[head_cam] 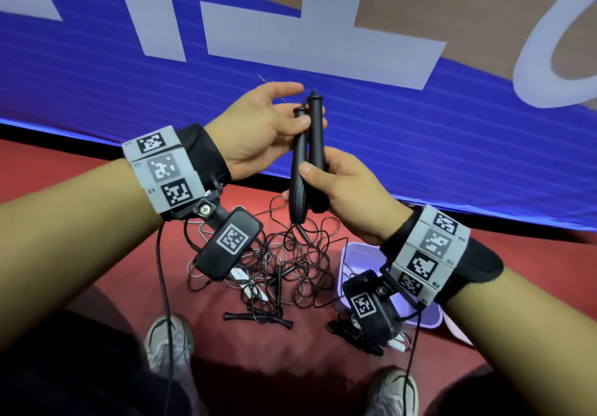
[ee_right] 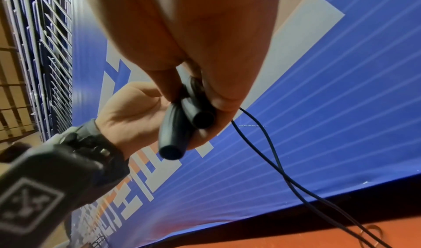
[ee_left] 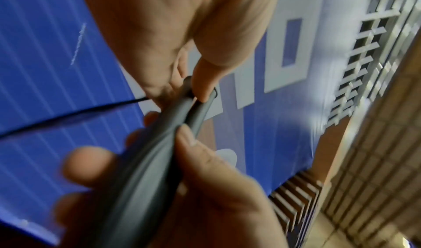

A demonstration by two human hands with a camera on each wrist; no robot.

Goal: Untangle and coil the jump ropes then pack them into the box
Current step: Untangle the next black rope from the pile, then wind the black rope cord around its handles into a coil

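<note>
Two black jump-rope handles (head_cam: 307,151) stand upright side by side between my hands, above the floor. My left hand (head_cam: 308,122) pinches their upper ends with thumb against fingers, index finger stretched out. My right hand (head_cam: 302,183) grips their lower halves, thumb across the front. The thin dark rope (head_cam: 298,231) hangs from them into a tangled pile (head_cam: 290,264) on the red floor. In the left wrist view the handles (ee_left: 159,153) run between both hands. The right wrist view shows the handle ends (ee_right: 175,135) and two rope strands (ee_right: 273,162). A lilac plastic box (head_cam: 352,251) stands at the right.
More black handles (head_cam: 258,317) and a white one (head_cam: 240,277) lie in the tangle. A coiled dark rope (head_cam: 349,331) lies in front of the box. A blue banner (head_cam: 129,70) rises behind. My shoes (head_cam: 168,341) stand near the pile.
</note>
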